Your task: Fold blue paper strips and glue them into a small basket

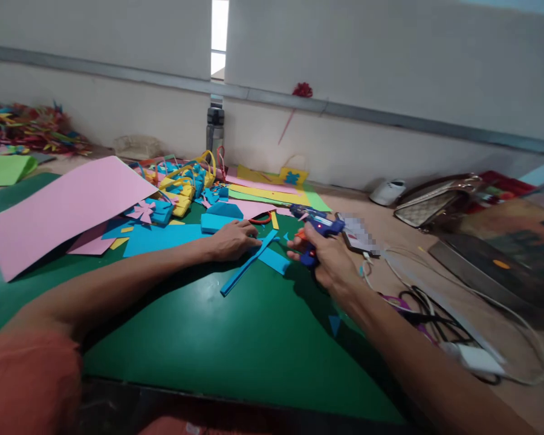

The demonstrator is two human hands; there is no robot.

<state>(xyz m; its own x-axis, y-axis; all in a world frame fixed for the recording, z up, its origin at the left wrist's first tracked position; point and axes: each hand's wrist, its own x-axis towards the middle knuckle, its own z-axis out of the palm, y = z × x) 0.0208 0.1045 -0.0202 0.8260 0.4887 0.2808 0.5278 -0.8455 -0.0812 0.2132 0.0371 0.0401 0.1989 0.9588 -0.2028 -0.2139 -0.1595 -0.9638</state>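
My right hand [329,251] is wrapped round the handle of a blue glue gun [329,225], with a finger at its orange trigger and a small red light lit on its side. The gun's nozzle points away and to the left. On the table my left hand [236,240] lies palm down with bent fingers, their tips pressed at a long folded blue strip [245,270]. A shorter flat blue piece [274,261] lies under that strip, between both hands. Just behind my left hand is a folded blue piece [222,217], with red-handled scissors [262,219] beside it.
A large pink sheet [68,208] lies left on the green table [172,344]. Several small yellow and blue baskets [184,193] stand at the back, near a bottle [215,130]. Cables [430,308], a phone [357,234] and a handbag [437,199] lie right.
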